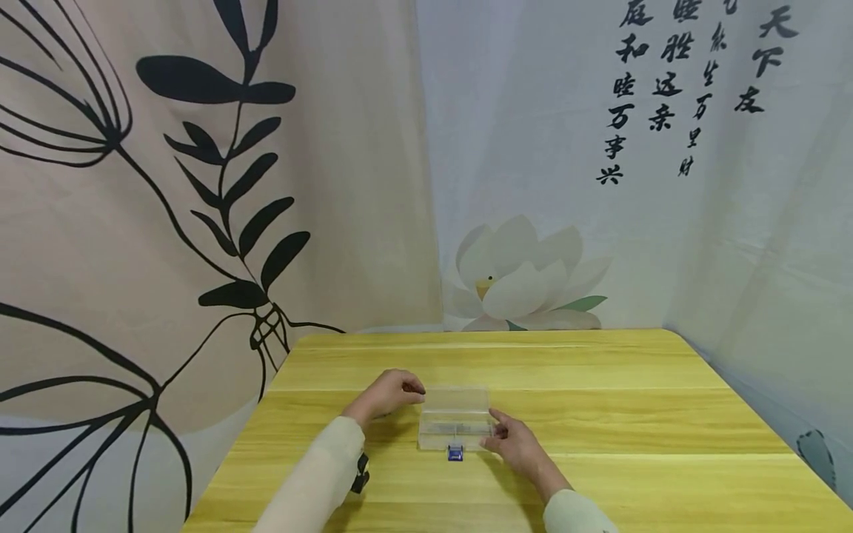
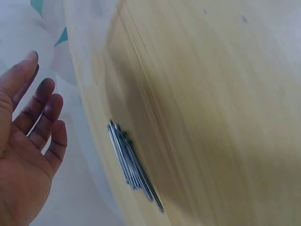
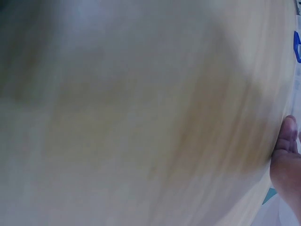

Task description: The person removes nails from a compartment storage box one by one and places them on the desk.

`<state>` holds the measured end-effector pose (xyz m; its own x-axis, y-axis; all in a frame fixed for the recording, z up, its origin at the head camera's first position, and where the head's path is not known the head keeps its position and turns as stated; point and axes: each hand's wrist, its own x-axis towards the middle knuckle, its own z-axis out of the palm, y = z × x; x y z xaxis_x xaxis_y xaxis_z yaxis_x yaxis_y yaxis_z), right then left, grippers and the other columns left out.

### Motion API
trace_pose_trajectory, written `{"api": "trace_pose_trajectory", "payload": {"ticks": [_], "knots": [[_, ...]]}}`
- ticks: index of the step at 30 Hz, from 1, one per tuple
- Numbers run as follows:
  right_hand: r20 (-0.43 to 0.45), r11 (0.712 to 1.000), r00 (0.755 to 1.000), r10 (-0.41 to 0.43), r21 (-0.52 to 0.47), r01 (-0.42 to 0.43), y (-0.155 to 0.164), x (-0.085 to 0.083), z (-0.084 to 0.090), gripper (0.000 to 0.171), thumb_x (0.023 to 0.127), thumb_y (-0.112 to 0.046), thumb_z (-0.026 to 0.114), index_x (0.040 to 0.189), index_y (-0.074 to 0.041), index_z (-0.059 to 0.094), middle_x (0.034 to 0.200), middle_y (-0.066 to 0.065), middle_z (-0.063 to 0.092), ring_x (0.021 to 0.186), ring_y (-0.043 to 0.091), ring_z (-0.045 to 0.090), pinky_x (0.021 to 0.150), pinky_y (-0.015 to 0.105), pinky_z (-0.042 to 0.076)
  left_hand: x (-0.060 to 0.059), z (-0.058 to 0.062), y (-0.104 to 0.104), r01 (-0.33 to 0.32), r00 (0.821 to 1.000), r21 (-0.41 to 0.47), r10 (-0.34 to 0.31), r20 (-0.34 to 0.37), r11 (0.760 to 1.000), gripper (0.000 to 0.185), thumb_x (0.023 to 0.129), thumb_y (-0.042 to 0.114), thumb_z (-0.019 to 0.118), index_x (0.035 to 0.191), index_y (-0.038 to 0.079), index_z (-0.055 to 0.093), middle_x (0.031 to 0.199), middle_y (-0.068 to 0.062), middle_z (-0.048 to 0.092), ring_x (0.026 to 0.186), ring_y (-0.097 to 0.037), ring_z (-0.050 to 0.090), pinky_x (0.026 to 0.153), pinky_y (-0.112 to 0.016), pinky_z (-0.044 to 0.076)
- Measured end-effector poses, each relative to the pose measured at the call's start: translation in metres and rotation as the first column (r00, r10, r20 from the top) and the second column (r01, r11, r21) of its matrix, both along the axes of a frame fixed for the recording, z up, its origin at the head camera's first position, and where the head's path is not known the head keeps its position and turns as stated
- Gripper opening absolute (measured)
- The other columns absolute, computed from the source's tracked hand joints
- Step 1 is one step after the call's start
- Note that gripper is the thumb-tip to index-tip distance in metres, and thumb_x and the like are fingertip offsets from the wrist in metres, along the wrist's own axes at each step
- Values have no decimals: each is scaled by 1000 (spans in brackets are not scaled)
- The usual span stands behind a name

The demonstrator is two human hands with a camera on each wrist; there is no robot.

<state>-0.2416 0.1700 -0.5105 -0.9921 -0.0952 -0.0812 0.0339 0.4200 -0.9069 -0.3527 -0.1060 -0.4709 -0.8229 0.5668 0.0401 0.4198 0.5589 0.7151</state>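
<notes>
A clear plastic box (image 1: 455, 418) with a blue clasp (image 1: 455, 453) lies on the yellow wooden table (image 1: 600, 414). My left hand (image 1: 393, 391) is at the box's far left corner. In the left wrist view the left hand (image 2: 28, 155) shows a bare palm with loosely straight fingers, holding nothing, beside a bundle of thin metal pins (image 2: 134, 165) seen through clear plastic. My right hand (image 1: 509, 438) holds the box's near right corner, thumb on the right edge and fingers at the front. The right wrist view is blurred, showing a fingertip (image 3: 286, 160) and the blue clasp (image 3: 297, 47).
Printed fabric backdrops hang close behind and to both sides of the table: a leaf pattern (image 1: 220, 185) on the left, a lotus flower (image 1: 520, 277) and black calligraphy (image 1: 666, 81) on the right. The table's left edge (image 1: 240, 437) lies near my left forearm.
</notes>
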Motion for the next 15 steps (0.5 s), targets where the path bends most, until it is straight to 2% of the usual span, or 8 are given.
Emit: {"api": "trace_pose_trajectory", "payload": {"ticks": [8,15], "knots": [[-10,1000,1000,-10,-3,10,0,1,-1,68,92,-11,71,148,7,37,109,13,56,99,25,52,83,41,49,5,0,17,-8,1000,15,8,21,1000,20,95,17,70,109,3,73,98,3,67,90,-15,61,80,-38,51],[0,1000,1000,-14,-21,14,1,1,-1,68,92,-10,71,149,6,37,107,13,54,97,25,50,80,39,48,6,-3,29,25,999,27,-26,48,999,19,94,15,70,108,2,72,98,3,68,89,-14,62,80,-37,53]]}}
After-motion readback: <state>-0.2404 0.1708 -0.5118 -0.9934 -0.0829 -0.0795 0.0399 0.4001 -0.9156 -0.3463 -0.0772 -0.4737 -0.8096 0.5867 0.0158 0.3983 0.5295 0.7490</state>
